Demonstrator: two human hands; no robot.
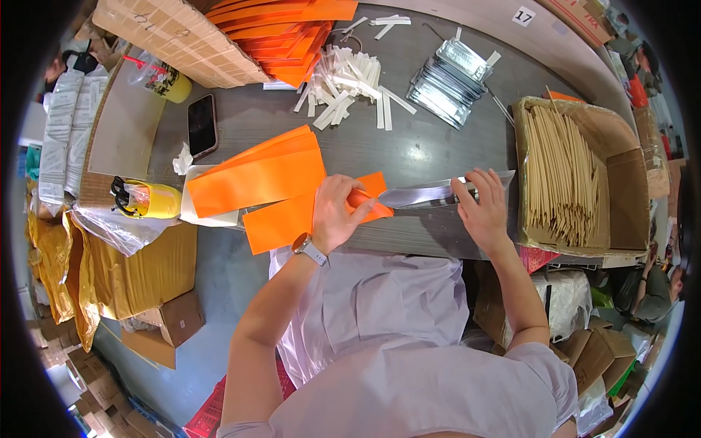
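My left hand is closed on an orange paper sleeve, its near edge curled up between thumb and fingers. My right hand grips a long, shiny silver packet that lies level over the table's front edge. The packet's left end meets the curled orange sleeve; whether it is inside the sleeve I cannot tell. Under and beside my left hand lie more flat orange sleeves, fanned out to the left. A watch is on my left wrist.
Behind are white paper strips, a stack of silver packets and upright orange sleeves. A cardboard box of thin tan sticks stands right. Leftward are a phone, a drink cup and a yellow tape dispenser-like object.
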